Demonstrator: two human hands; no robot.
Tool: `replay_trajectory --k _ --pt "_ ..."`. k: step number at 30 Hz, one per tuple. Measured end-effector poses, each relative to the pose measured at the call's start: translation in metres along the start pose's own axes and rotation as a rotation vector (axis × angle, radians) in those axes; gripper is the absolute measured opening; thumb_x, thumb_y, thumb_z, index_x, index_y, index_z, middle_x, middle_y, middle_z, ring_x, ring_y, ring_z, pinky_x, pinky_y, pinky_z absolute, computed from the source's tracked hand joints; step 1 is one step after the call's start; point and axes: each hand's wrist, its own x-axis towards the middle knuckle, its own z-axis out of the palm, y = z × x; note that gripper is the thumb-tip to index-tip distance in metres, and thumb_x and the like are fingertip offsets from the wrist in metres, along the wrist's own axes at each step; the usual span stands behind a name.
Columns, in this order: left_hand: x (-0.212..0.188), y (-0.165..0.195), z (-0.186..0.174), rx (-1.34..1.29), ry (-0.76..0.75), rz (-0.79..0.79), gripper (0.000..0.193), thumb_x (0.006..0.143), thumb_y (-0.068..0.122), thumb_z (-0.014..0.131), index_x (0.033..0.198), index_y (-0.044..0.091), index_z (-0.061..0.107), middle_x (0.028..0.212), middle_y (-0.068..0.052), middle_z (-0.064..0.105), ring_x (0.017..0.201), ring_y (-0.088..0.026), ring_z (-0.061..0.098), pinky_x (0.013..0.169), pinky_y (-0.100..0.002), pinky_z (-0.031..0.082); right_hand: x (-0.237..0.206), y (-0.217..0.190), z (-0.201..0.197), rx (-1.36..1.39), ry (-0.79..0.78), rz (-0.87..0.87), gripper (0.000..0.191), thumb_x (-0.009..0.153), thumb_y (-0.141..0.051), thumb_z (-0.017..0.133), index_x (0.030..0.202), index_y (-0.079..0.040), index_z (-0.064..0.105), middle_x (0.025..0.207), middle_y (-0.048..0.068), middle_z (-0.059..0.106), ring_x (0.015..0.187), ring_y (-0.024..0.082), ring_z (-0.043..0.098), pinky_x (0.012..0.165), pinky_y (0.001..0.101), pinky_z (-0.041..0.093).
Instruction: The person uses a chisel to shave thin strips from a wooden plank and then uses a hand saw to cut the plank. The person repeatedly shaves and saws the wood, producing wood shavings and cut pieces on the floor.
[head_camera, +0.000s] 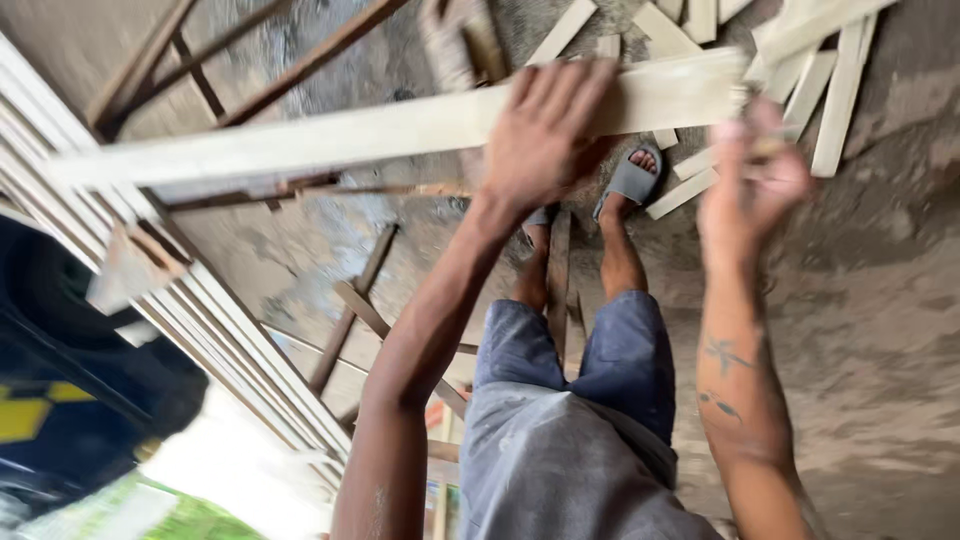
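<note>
The fingers (560, 85) of the left hand (545, 135) are laid together over the top of a long pale wooden plank (330, 135), pressed flat on it and not curled around. The right hand (755, 175) is raised near the plank's right end; its fingers seem closed on something small, but the blur hides what it is. The plank is held across the far part of the scene, above the grey sandals (630, 180). The step in hand appears to be the steadying of the plank; a firm hold is needed next. Loose pale slats (830, 80) lie on the concrete floor (880, 300) at far right. A dark object with a yellow patch (30, 415) is seen near left; no label is readable.
</note>
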Motion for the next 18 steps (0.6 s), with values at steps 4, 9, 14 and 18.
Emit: replay_trajectory --k 4,9,14,18 --pt "0.006 0.004 0.018 0.101 0.043 0.018 0.078 0.096 0.030 0.073 0.156 0.000 0.035 0.143 -0.017 0.054 0.132 -0.031 0.051 0.114 -0.049 0.039 0.010 -0.019 -0.039 0.316 -0.064 -0.090 0.049 0.112 -0.034 0.054 0.139 0.007 0.059 0.090 0.006 0.049 0.073 0.012 0.038 0.064 0.0248 0.032" --pt "0.017 0.015 0.038 0.094 0.199 -0.014 0.056 0.105 0.026 0.063 0.149 -0.004 0.045 0.137 -0.017 0.056 0.131 -0.031 0.053 0.109 -0.046 0.042 0.011 -0.064 -0.042 -0.017 -0.412 -0.175 0.045 0.113 -0.034 0.052 0.133 0.006 0.059 0.089 0.007 0.048 0.071 0.014 0.038 0.064 0.0255 0.033" --pt "0.032 0.024 0.047 0.065 0.402 -0.023 0.044 0.097 0.025 0.061 0.132 -0.003 0.059 0.125 -0.014 0.061 0.121 -0.028 0.056 0.098 -0.043 0.044 0.007 -0.134 0.002 -0.525 -0.803 -0.540 0.041 0.111 -0.032 0.055 0.128 0.005 0.061 0.088 0.007 0.052 0.071 0.014 0.043 0.065 0.0260 0.036" --pt "0.044 0.028 0.046 0.148 0.422 -0.091 0.033 0.094 0.024 0.061 0.116 0.000 0.067 0.104 -0.009 0.063 0.103 -0.026 0.058 0.086 -0.041 0.044 0.000 -0.181 0.034 -0.610 -0.961 -0.593 0.037 0.110 -0.030 0.057 0.124 0.004 0.063 0.088 0.007 0.054 0.071 0.014 0.046 0.065 0.0264 0.038"
